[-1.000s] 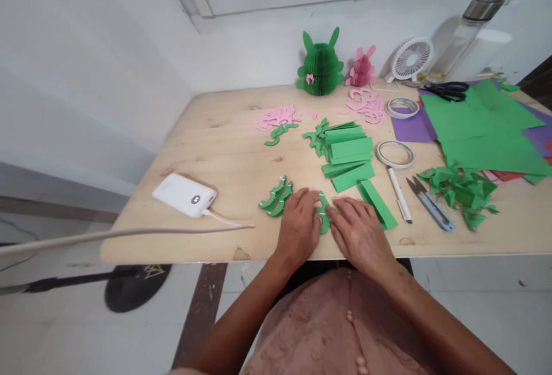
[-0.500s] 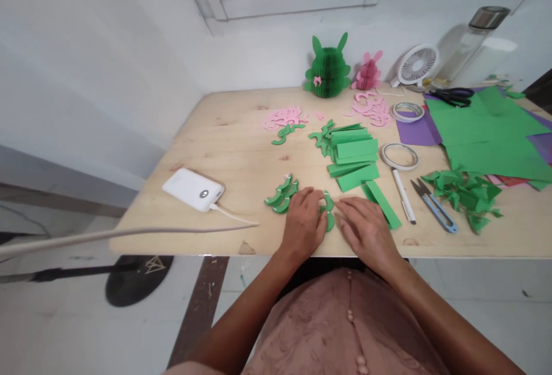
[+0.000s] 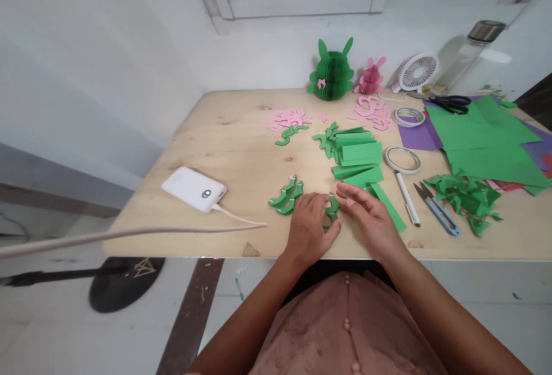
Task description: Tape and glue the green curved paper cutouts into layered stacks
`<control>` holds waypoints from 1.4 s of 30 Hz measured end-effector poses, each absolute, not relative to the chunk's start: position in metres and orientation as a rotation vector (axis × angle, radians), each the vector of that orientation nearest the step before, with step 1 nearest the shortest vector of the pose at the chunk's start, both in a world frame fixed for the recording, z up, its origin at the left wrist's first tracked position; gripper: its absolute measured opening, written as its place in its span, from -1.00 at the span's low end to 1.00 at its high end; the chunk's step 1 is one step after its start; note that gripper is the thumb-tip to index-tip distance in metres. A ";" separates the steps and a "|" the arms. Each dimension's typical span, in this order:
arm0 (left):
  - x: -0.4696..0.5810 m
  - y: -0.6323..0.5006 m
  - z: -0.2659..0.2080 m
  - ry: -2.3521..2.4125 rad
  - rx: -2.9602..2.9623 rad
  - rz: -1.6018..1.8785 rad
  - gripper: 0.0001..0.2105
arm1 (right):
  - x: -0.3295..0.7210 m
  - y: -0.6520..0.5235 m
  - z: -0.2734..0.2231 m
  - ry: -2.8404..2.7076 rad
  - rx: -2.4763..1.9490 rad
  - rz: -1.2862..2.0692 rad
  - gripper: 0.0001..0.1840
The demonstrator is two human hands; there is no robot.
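A curved green paper cutout (image 3: 332, 206) lies near the table's front edge, between my two hands. My left hand (image 3: 309, 222) bends over its left side, with fingertips and thumb on the paper. My right hand (image 3: 366, 214) is just to the right, open, its fingers stretched out and tilted on edge; no paper shows in it. Left of my left hand sits a small group of green curved cutouts (image 3: 287, 195) with white strips on them. Behind my right hand are folded green paper strips (image 3: 360, 153).
A white power bank (image 3: 190, 188) with a cable is at left. On the right lie a white pen (image 3: 407, 199), blue thread snips (image 3: 437, 209), tape rolls (image 3: 402, 160), green scraps (image 3: 466, 196) and green sheets (image 3: 487, 139). A green paper figure (image 3: 331, 73) stands at the back.
My right hand has turned onto its edge, with its fingers lifting. My left thumb has swung outward to the right across the lower part of the cutout. The view has shifted slightly.
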State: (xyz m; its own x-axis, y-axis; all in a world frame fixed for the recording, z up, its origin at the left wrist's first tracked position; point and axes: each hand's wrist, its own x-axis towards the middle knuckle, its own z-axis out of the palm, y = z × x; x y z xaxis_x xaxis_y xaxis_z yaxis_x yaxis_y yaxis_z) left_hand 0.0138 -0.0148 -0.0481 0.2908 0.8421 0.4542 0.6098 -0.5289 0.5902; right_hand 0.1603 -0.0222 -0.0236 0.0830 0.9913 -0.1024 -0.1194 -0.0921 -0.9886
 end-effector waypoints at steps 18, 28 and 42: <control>0.014 -0.015 -0.052 1.449 1.922 1.296 -0.69 | 0.157 -0.034 -0.017 -0.728 -1.131 1.364 -0.66; 0.016 -0.016 -0.053 1.466 1.958 1.273 -0.67 | 0.158 -0.044 -0.026 -0.729 -1.154 1.394 -0.65; 0.020 -0.010 -0.054 1.551 2.137 1.208 -0.71 | 0.159 -0.046 -0.025 -0.684 -1.160 1.437 -0.65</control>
